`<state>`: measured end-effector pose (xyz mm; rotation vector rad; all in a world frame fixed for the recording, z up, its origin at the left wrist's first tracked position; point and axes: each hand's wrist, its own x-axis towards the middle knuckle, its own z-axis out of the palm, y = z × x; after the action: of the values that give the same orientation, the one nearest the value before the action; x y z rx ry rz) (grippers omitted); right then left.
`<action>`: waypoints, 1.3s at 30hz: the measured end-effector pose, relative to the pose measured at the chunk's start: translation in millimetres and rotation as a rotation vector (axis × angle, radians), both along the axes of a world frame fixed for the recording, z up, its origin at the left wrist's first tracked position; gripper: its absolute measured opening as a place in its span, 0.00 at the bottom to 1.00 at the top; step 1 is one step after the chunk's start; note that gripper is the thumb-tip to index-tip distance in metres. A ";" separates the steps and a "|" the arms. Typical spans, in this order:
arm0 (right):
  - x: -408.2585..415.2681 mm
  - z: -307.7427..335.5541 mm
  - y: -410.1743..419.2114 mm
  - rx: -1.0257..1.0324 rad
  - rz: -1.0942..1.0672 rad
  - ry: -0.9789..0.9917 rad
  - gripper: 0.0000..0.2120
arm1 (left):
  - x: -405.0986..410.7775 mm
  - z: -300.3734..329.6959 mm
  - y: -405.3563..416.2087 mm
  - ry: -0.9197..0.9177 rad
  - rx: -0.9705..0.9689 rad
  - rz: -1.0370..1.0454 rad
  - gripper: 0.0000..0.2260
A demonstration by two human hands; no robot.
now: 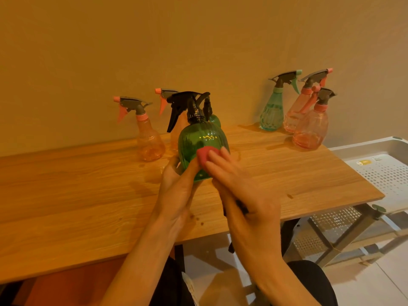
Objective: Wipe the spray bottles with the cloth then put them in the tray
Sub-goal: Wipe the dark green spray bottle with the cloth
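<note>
Mid-wipe at the wooden table

Plainly, the wooden table ran along the wall, the white perforated tray just off its right end. Above the tabletop, the left hand gripped the green spray bottle at its base, while the right hand, fingers straight, pressed a small red cloth against its side.
</note>
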<state>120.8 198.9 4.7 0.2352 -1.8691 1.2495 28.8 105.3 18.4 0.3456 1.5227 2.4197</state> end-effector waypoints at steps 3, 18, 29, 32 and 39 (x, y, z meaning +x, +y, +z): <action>-1.5 -2.7 1.4 0.037 -0.020 0.027 0.17 | 0.5 1.4 -0.8 -0.011 0.014 0.002 0.45; -2.8 1.1 2.8 -0.121 0.017 0.014 0.16 | 0.2 1.7 -0.7 -0.007 -0.011 -0.007 0.27; 7.3 18.4 10.2 -0.558 0.089 -0.109 0.14 | 3.5 -1.8 -1.1 0.009 -0.023 -0.034 0.25; 7.4 18.2 10.9 -0.498 0.069 -0.078 0.15 | 5.5 -3.4 -2.8 0.018 -0.036 -0.031 0.24; 2.9 1.1 5.8 -0.300 -0.051 0.023 0.12 | 9.3 -5.9 -0.8 0.098 -0.098 -0.069 0.34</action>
<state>123.6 204.8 5.7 0.0401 -1.6318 1.4639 38.1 104.4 12.5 0.4946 1.6346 2.2968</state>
